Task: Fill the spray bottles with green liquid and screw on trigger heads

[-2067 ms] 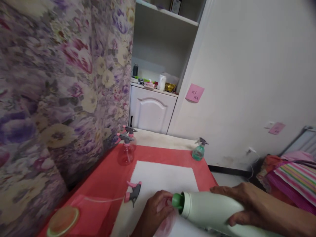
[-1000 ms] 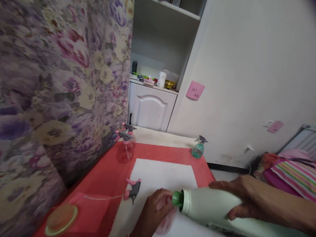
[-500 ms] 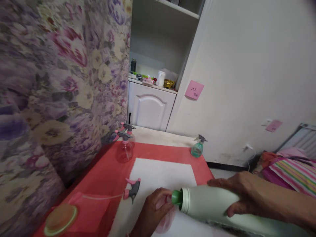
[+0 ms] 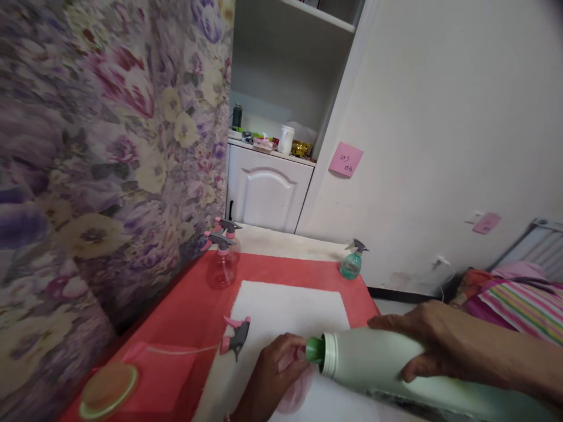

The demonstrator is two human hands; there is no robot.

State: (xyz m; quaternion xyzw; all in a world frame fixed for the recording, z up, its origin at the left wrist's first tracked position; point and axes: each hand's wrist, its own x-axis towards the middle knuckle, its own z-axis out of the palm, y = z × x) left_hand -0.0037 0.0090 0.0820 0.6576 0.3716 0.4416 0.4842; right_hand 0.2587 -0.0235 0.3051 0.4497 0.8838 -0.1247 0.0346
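My right hand (image 4: 433,343) is wrapped over a large pale green bottle (image 4: 365,354), which lies tipped on its side, mouth to the left. Its green spout (image 4: 314,350) reaches the neck of a clear pink spray bottle body (image 4: 295,394). Around that neck the fingers of my left hand (image 4: 275,372) are closed. Whether liquid flows is hidden. To the left lies a loose grey and pink spray head (image 4: 236,339), its thin tube stretching left over the red cloth. A round cap with a pale green rim (image 4: 108,390) rests at the lower left.
A white sheet (image 4: 290,302) lies on the red cloth (image 4: 281,268). Two pink spray bottles (image 4: 222,269) stand at the back left, a green spray bottle (image 4: 350,265) at the back right. A floral curtain (image 4: 132,152) borders the left; a white cabinet (image 4: 268,187) stands behind.
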